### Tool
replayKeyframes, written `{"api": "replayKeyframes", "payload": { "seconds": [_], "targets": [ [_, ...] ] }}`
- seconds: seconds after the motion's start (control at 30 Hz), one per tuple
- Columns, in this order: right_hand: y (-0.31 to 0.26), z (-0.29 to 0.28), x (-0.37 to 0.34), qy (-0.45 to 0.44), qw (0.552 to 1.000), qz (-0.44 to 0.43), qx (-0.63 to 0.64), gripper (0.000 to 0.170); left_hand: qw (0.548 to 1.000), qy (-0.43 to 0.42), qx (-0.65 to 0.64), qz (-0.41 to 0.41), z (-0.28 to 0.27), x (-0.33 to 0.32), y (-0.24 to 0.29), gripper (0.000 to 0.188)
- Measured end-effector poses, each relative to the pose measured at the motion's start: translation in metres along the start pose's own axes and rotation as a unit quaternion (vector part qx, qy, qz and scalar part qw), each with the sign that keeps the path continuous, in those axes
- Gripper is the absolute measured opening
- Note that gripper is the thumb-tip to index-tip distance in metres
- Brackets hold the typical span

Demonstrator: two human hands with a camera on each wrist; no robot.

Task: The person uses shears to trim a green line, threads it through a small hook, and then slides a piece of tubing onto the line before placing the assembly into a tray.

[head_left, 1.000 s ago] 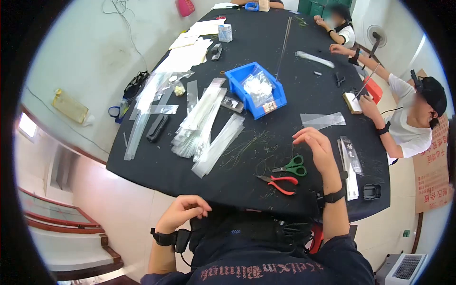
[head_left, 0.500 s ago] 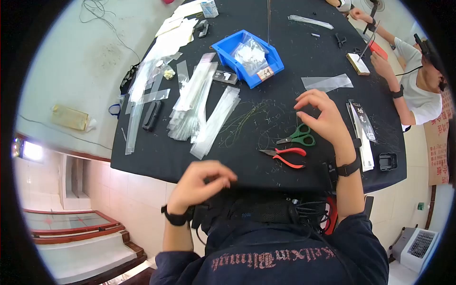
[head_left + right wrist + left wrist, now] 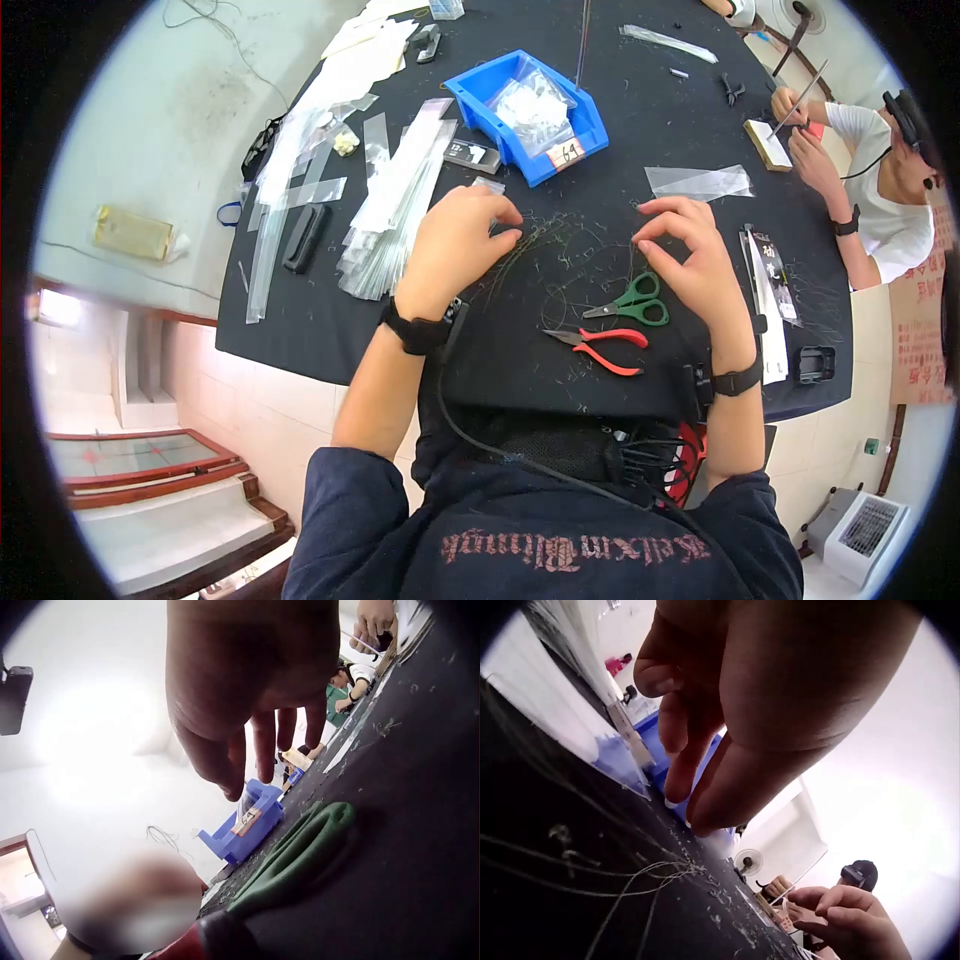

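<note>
In the head view my left hand (image 3: 460, 240) hovers at the left of a tangle of thin wires (image 3: 535, 245), its fingers loosely bent. The left wrist view shows thumb and fingertips close over the black cloth, holding nothing visible, with loose wire strands (image 3: 592, 889) beside them. My right hand (image 3: 690, 245) is bent above the table, just behind a pair of green-handled scissors (image 3: 640, 300), thumb and forefinger apart. In the right wrist view its fingers hang down above the green scissor handles (image 3: 300, 847). Red-handled pliers (image 3: 605, 345) lie in front of the scissors.
A blue bin (image 3: 535, 170) with clear packets stands beyond the hands. Bundled clear plastic sleeves (image 3: 390, 230) and a black stapler-like object (image 3: 306, 238) lie left. A clear plastic sheet (image 3: 700, 182) and small black tray (image 3: 816, 364) are right. Another person (image 3: 880, 190) works at the right edge.
My left hand has moved from the table's front edge forward and right, over the cloth beside the wires. My right hand stays near the scissors, shifting slightly. The head view has tilted.
</note>
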State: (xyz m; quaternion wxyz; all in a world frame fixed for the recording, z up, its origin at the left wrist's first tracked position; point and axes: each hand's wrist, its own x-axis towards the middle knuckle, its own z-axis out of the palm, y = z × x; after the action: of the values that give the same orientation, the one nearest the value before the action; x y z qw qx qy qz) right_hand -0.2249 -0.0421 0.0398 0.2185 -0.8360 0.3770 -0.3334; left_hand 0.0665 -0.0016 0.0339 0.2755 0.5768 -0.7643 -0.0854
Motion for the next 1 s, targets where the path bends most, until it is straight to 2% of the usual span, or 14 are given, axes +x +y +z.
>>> {"api": "replayKeyframes", "payload": {
  "seconds": [0.1,0.17,0.2,0.27,0.43,0.53,0.6,0.63,0.8,0.87,0.93,1.0],
  "targets": [
    [0.0,0.002,0.0,-0.01,1.0,0.008,0.003,0.009,0.999,-0.013,0.008,-0.031,0.003,-0.002,-0.003,0.016],
    [-0.001,0.002,-0.002,-0.018,1.0,0.02,0.004,0.009,0.986,-0.043,-0.112,-0.113,0.002,-0.001,-0.002,0.016],
    [-0.002,0.002,-0.002,-0.017,1.0,0.019,-0.004,0.01,0.986,-0.049,-0.116,-0.112,0.004,-0.002,-0.002,0.016],
    [-0.003,0.001,-0.001,-0.018,1.0,0.02,-0.015,0.01,0.984,-0.01,-0.144,-0.109,0.005,-0.003,-0.005,0.016],
    [0.003,0.006,-0.008,-0.059,0.997,0.014,-0.048,0.013,0.978,-0.033,-0.181,-0.095,0.006,-0.002,0.011,0.014],
    [0.005,0.006,-0.009,-0.065,0.997,0.008,-0.048,0.013,0.958,-0.095,-0.272,0.0,0.014,-0.004,0.036,0.015],
    [0.005,0.006,-0.008,-0.064,0.997,0.016,-0.051,0.013,0.968,-0.12,-0.202,0.086,0.021,-0.001,0.048,0.016],
    [0.005,0.005,-0.008,-0.072,0.996,0.021,-0.058,0.013,0.967,-0.12,-0.206,0.085,0.023,0.0,0.052,0.016],
    [0.002,0.009,-0.009,-0.086,0.994,0.023,-0.064,0.013,0.981,-0.149,-0.125,0.005,0.026,0.007,0.059,0.013],
    [0.002,0.012,-0.009,-0.085,0.993,0.021,-0.079,0.014,0.981,-0.13,-0.142,0.006,0.031,0.006,0.056,0.013],
    [0.002,0.015,-0.009,-0.084,0.993,0.02,-0.081,0.014,0.977,-0.134,-0.161,-0.039,0.033,0.002,0.056,0.013],
    [0.002,0.017,-0.01,-0.084,0.993,0.022,-0.08,0.013,0.975,-0.127,-0.179,-0.043,0.036,0.0,0.054,0.013]
  ]
}}
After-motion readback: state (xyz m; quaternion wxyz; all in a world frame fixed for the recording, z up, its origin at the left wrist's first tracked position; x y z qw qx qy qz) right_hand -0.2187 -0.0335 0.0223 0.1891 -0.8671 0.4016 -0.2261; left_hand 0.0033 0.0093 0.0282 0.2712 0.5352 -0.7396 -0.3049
